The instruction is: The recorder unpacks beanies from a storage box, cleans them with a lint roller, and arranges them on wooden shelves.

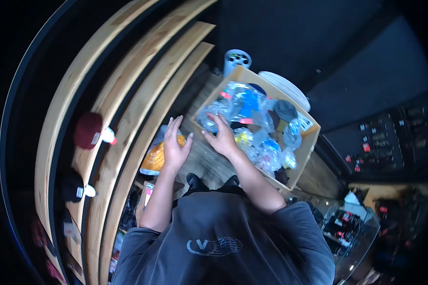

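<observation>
My left hand (175, 148) is raised, fingers stretched and thumb apart, with nothing in it. Behind and beside it lies an orange item in a clear plastic bag (153, 159); I cannot tell whether they touch. My right hand (221, 137) is also open and bare, its fingers spread at the near left edge of a large cardboard box (310, 142). The box holds several items in clear plastic bags, among them a blue one (250, 102). A grey cap (285, 110) lies toward the box's right side.
Long wooden shelves (123, 126) curve along the left, with a maroon cap (88, 130) and a black cap (73, 186) on them. A white round container (238, 58) stands behind the box. At the lower right is a glass display case (361, 237).
</observation>
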A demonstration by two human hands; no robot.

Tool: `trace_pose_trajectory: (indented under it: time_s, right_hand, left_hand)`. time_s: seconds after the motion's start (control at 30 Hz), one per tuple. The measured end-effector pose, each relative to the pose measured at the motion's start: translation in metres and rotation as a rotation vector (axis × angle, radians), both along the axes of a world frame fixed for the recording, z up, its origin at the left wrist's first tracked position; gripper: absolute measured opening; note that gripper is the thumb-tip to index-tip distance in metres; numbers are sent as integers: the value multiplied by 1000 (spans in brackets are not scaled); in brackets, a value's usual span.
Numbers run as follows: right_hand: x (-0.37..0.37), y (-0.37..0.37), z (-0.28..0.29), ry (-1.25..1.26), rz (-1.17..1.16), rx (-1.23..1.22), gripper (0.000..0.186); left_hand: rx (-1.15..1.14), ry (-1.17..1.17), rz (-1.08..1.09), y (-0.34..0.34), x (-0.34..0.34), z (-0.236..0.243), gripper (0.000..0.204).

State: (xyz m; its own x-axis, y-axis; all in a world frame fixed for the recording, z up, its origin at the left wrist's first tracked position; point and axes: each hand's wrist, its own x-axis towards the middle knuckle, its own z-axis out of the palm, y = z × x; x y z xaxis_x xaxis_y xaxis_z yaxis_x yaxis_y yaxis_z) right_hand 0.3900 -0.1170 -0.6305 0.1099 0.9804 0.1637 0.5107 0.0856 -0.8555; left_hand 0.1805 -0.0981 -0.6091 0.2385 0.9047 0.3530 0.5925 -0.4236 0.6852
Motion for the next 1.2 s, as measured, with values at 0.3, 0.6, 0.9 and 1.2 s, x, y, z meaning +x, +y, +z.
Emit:
trace_pose_trajectory:
  time_s: [0.3, 0.6, 0.9, 1.2]
  right_hand:
    - [175, -95, -56, 95, -477, -15, 50]
    - [243, -99, -157, 219, -694, -241, 45]
    - [324, -43, -218, 130, -1004, -382, 51]
    - [388, 16, -260, 973, -1114, -92, 60]
  left_hand:
    - [-78, 69, -444, -1, 184, -30, 70]
    - [-201, 198, -734, 38, 266, -94, 50]
    - [-353, 244, -909, 111, 365, -198, 47]
    - [-344, 229, -974, 149, 390, -221, 43]
